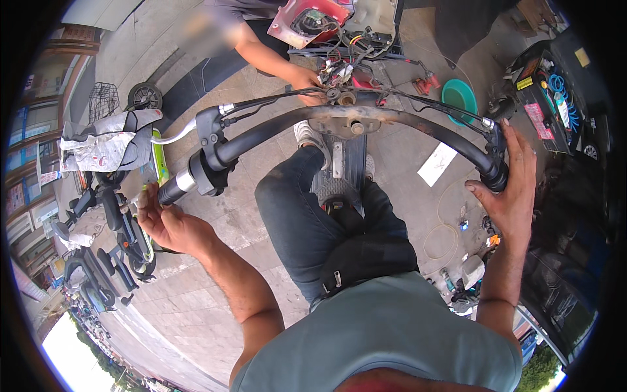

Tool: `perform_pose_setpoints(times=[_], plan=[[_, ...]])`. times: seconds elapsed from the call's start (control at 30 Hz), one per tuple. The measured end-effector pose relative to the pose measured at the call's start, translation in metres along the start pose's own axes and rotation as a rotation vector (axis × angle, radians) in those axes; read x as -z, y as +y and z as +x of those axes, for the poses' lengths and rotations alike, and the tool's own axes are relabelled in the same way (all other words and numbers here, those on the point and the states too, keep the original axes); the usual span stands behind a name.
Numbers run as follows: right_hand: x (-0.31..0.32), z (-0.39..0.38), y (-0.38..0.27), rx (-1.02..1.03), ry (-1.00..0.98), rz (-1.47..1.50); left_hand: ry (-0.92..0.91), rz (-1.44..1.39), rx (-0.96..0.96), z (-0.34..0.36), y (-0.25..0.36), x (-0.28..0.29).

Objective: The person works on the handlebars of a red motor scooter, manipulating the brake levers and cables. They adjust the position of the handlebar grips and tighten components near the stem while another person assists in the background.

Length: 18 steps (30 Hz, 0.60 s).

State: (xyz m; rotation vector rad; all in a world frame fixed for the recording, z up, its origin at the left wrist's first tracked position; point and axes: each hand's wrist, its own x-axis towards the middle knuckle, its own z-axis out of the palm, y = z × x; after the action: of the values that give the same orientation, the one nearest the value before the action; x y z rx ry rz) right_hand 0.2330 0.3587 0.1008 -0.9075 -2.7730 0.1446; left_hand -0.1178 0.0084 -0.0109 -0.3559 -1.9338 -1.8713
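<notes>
A black motorbike-style handlebar (274, 134) curves across in front of me. At its left end, my left hand (168, 222) is turned palm up with bent fingers against the end of the black grip (171, 191). A silver brake lever (175, 136) and black clamp (210, 137) sit just inboard. My right hand (516, 186) lies along the outer side of the right-hand control (496, 153), fingers stretched upward and thumb apart below the bar's end. Behind the bar's middle, another person's hand (307, 81) reaches to bundled wires (338, 70).
Beyond the wires lies a red plastic housing (307, 23). A teal basin (459, 101), red-handled tool (426, 83) and white paper (437, 164) are on the paving to the right. An open toolbox (545, 104) stands farther right. Parked scooters (114, 222) line the left.
</notes>
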Motion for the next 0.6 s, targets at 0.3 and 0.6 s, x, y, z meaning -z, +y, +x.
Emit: perform_pose_setpoints(times=[0.3, 0.6], plan=[[-0.025, -0.041, 0.004, -0.115, -0.053, 0.126, -1.045, 0.739, -0.503, 0.067, 0.082, -0.05], [-0.033, -0.026, 0.009, -0.046, 0.052, 0.046, -1.043, 0.828, -0.688, 0.07, 0.054, -0.073]])
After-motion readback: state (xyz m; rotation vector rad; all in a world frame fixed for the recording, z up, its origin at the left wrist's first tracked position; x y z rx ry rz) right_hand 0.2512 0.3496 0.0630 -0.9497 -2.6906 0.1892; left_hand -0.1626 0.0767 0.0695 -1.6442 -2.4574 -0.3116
